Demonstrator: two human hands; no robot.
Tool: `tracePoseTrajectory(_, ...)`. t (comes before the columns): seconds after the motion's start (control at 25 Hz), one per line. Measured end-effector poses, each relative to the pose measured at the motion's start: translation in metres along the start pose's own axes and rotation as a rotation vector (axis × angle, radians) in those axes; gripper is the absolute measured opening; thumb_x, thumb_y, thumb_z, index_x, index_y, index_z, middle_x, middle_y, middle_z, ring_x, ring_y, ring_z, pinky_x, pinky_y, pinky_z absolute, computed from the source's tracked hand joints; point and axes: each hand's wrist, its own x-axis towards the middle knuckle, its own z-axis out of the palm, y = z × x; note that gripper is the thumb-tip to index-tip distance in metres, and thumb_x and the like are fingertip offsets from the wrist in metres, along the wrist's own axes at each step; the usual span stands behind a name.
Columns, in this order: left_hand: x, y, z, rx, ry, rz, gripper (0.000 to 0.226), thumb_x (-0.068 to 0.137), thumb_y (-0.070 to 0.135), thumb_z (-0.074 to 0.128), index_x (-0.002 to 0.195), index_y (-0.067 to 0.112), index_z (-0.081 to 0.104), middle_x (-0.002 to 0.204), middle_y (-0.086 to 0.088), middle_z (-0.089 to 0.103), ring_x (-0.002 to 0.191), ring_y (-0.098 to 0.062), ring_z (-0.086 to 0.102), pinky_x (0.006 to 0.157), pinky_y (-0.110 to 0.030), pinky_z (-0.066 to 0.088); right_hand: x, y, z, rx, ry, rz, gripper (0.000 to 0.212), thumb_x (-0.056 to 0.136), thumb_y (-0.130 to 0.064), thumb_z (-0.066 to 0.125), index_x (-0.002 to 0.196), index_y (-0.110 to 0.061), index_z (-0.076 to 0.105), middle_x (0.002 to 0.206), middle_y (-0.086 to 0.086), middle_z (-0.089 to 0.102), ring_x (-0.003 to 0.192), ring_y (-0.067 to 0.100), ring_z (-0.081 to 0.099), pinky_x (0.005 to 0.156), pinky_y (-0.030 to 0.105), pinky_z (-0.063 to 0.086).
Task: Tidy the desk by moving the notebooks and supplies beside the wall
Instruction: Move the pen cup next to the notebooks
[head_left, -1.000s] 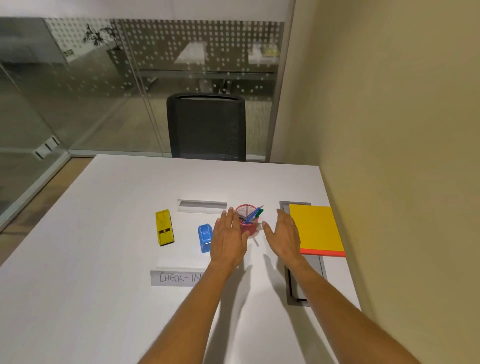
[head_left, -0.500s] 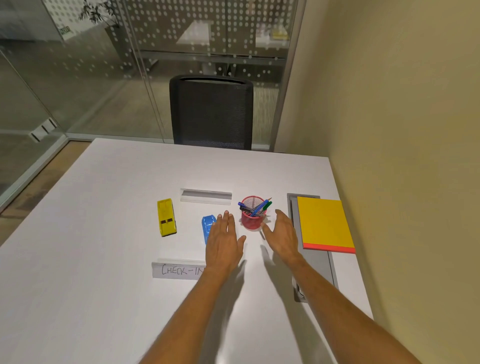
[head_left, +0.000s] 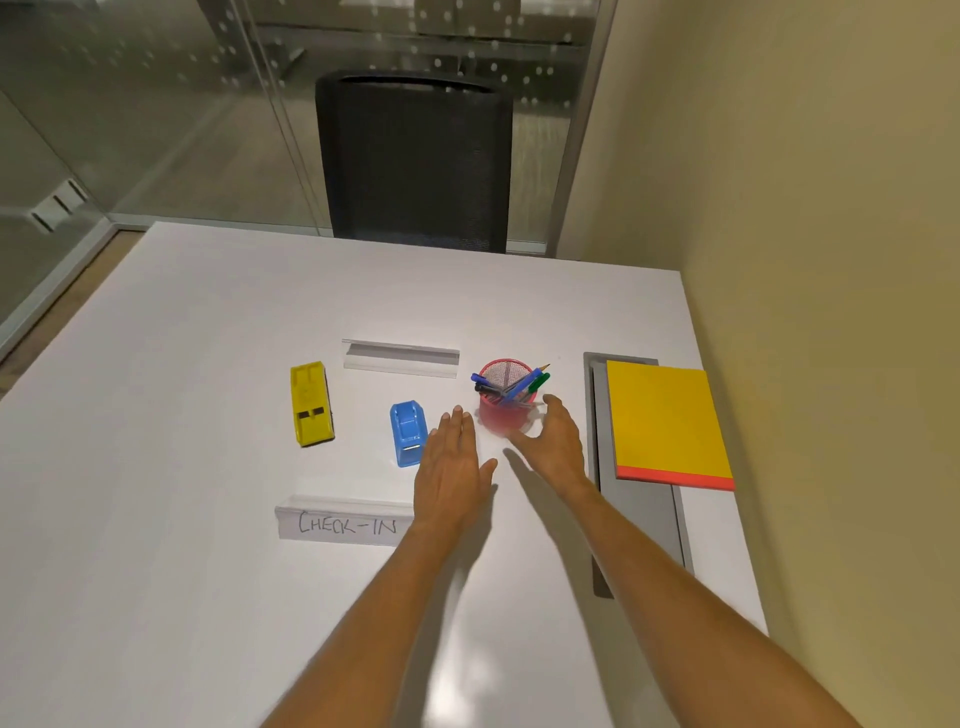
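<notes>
Between both open, empty hands, left (head_left: 454, 467) and right (head_left: 553, 441), a red mesh cup (head_left: 505, 391) holds pens, perhaps a pencil.

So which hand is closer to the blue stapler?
Left. The left hand lies right beside the blue stapler, its edge overlapping it in this view. The right hand is farther away, over by the red pen cup.

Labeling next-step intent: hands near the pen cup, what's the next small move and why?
Probably close both hands around the red mesh pen cup. The left hand and right hand are open, empty, flanking it just short of contact. It stands mid-desk, apart from the yellow notebook already beside the wall.
</notes>
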Motion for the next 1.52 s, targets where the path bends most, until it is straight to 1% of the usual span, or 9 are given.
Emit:
tracePoseTrajectory(0.24,0.020,-0.002,0.023,-0.036,-0.023,-0.029,0.073,0.103,0.039,0.042,0.158,0.005,0.008,0.168,-0.009,0.005,0.157,-0.021,0.005,0.128,-0.034,0.005,0.024,0.006,0.011,0.147,-0.012,-0.026,0.093,0.067,-0.046,0.084,0.140,-0.013,0.036,0.139,0.007,0.053,0.121,0.023,0.055,0.094,0.030,0.049)
tracePoseTrajectory(0.48,0.028,-0.005,0.038,-0.108,-0.026,-0.058,0.075,0.103,0.040,0.043,0.159,0.006,0.007,0.168,-0.009,0.004,0.157,-0.021,0.005,0.128,-0.035,0.010,0.037,0.009,0.023,0.617,-0.159,0.009,0.083,0.065,-0.016,0.089,0.130,-0.021,0.039,0.119,-0.001,0.060,0.106,0.019,0.063,0.070,0.016,0.056)
tracePoseTrajectory(0.68,0.033,-0.008,0.044,-0.085,-0.015,-0.066,0.076,0.102,0.040,0.044,0.159,0.006,0.006,0.169,-0.009,0.004,0.157,-0.020,0.005,0.128,-0.035,0.011,0.049,0.008,0.038,0.687,-0.172,0.020,0.073,0.071,-0.006,0.084,0.127,-0.025,0.042,0.110,-0.009,0.062,0.092,0.008,0.069,0.064,0.011,0.054)
tracePoseTrajectory(0.92,0.034,-0.010,0.048,-0.023,-0.008,-0.054,0.079,0.101,0.045,0.045,0.159,0.007,0.007,0.169,-0.009,0.005,0.157,-0.021,0.007,0.128,-0.036,0.011,0.051,0.013,0.038,0.545,-0.115,0.017,0.079,0.074,-0.025,0.084,0.139,-0.020,0.039,0.129,0.003,0.059,0.113,0.020,0.059,0.097,0.031,0.051)
tracePoseTrajectory(1.08,0.029,-0.004,0.049,0.000,-0.020,-0.018,0.081,0.101,0.050,0.042,0.159,0.007,0.006,0.169,-0.010,0.002,0.157,-0.023,0.004,0.129,-0.037,0.007,0.040,0.021,0.020,0.575,-0.102,0.050,0.072,0.078,-0.023,0.080,0.137,-0.023,0.040,0.128,0.001,0.058,0.116,0.021,0.058,0.099,0.032,0.052)
tracePoseTrajectory(1.2,0.021,0.007,0.049,-0.004,-0.020,0.006,0.082,0.100,0.054,0.038,0.159,0.007,0.005,0.169,-0.009,0.003,0.157,-0.023,0.004,0.129,-0.035,0.004,0.020,0.039,-0.010,0.688,-0.126,0.052,0.058,0.077,-0.021,0.081,0.122,-0.036,0.048,0.117,-0.008,0.062,0.109,0.018,0.065,0.080,0.019,0.058)
tracePoseTrajectory(1.28,0.013,0.015,0.050,-0.005,-0.022,0.021,0.082,0.100,0.056,0.037,0.159,0.007,0.005,0.169,-0.010,0.003,0.157,-0.023,0.005,0.128,-0.035,0.004,0.002,0.054,-0.033,0.726,-0.158,0.062,0.055,0.073,-0.020,0.084,0.112,-0.042,0.053,0.115,-0.007,0.066,0.107,0.018,0.068,0.078,0.022,0.059)
tracePoseTrajectory(1.4,-0.005,0.029,0.056,-0.001,-0.038,0.059,0.083,0.100,0.057,0.035,0.159,0.007,0.006,0.169,-0.010,0.004,0.157,-0.023,0.004,0.128,-0.034,0.003,-0.016,0.071,-0.066,0.652,0.016,0.090,0.065,0.071,-0.012,0.085,0.125,-0.026,0.050,0.118,0.002,0.065,0.105,0.021,0.066,0.092,0.031,0.056)
tracePoseTrajectory(1.52,-0.027,0.039,0.064,0.000,-0.060,0.095,0.083,0.099,0.058,0.035,0.159,0.006,0.007,0.168,-0.010,0.005,0.157,-0.023,0.006,0.127,-0.034,0.003,-0.031,0.092,-0.098,0.624,0.091,0.096,0.065,0.069,-0.008,0.086,0.124,-0.023,0.053,0.113,0.004,0.068,0.099,0.016,0.068,0.088,0.026,0.058)
